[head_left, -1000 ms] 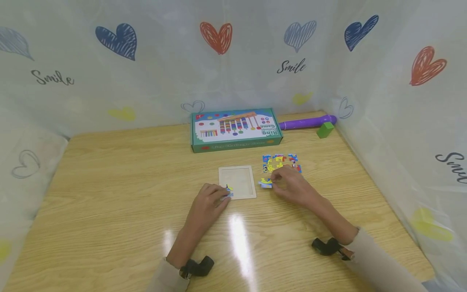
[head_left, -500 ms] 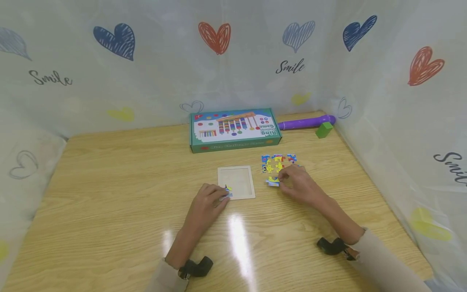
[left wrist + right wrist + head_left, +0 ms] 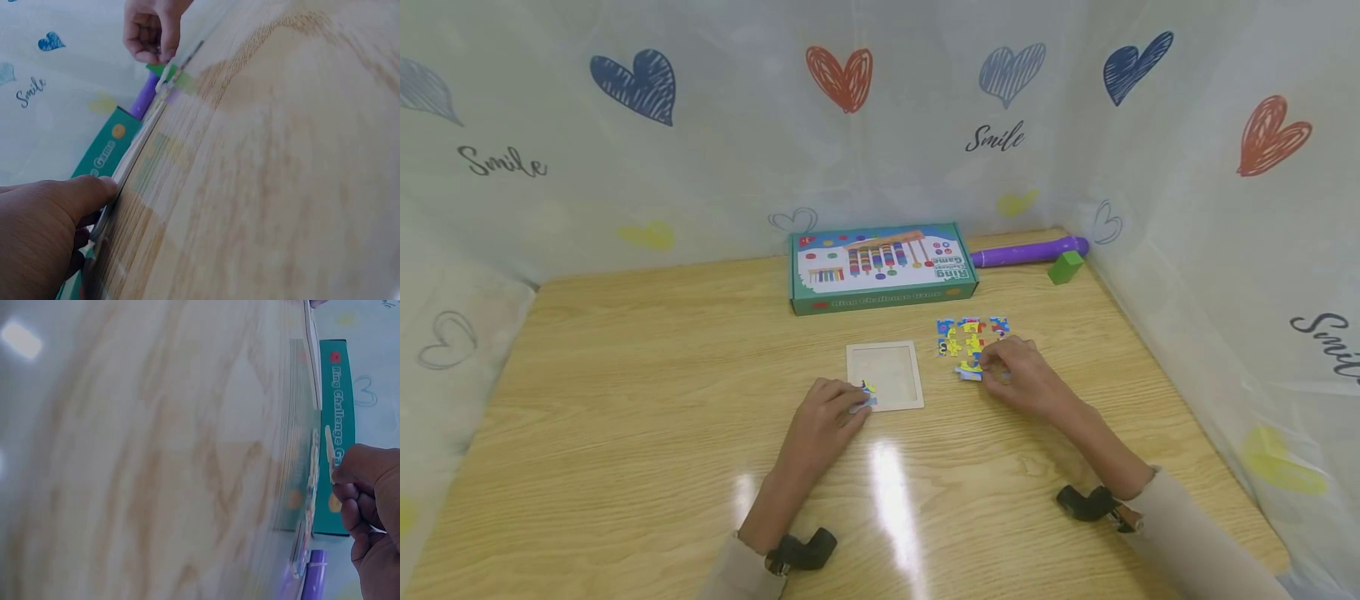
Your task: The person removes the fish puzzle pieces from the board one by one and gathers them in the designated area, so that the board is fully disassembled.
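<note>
My right hand [image 3: 1026, 379] pinches a yellow-and-blue jigsaw piece [image 3: 970, 372] between thumb and finger, beside the loose jigsaw pieces [image 3: 953, 340]. Edge-on in the right wrist view, the pinched piece [image 3: 330, 447] is held up off the table. My left hand [image 3: 823, 421] grips the near left corner of a shallow wooden puzzle tray [image 3: 917, 375], its thumb along the front edge. Inside that corner lies another jigsaw piece [image 3: 869, 388], partly covered by the left fingers. The right hand hides some of the loose pieces.
A green Ring Challenge Game box [image 3: 883, 267] lies behind the tray. To its right are a purple stick [image 3: 1030, 252] and a green block [image 3: 1065, 267]. A printed curtain [image 3: 737, 125] hangs behind and beside the wooden table [image 3: 662, 400].
My right hand has moved a little to the right with its jigsaw piece, closer to the loose pieces. The left hand has stayed on the tray corner.
</note>
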The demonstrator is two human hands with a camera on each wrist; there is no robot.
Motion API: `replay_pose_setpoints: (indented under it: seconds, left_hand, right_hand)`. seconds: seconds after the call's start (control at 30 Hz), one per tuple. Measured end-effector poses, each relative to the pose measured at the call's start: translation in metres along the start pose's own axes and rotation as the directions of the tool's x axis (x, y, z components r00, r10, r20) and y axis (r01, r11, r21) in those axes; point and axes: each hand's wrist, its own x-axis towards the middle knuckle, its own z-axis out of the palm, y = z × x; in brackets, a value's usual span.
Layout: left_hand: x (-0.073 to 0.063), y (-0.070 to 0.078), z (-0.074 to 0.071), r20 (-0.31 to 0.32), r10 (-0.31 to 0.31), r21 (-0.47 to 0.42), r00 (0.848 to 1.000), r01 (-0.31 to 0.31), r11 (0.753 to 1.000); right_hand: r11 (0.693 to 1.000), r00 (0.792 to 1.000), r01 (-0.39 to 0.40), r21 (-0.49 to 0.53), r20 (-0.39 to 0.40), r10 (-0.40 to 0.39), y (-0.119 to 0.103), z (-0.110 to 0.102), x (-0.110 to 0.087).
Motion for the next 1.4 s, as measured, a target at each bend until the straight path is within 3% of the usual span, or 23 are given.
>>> replay_pose_setpoints:
  seconds: [0.77,1.07,1.4]
  left_hand:
    - [-0.001,-0.001,0.0,-0.009,-0.021,-0.041,1.0,0.021,0.999]
    - [-0.001,-0.002,0.001,-0.019,-0.001,-0.042,1.0,0.0,0.999]
    - [-0.001,-0.003,0.001,-0.013,-0.003,-0.044,1.0,0.003,0.999]
  right_hand:
    - [0.999,0.999,-0.032,0.01,0.044,0.031,0.014,-0.002,-0.003]
    - [0.999,0.997,-0.034,-0.012,0.068,0.034,0.017,-0.002,-0.003]
    - [0.999,0.999,0.031,-0.031,0.013,-0.03,0.012,0.0,-0.001]
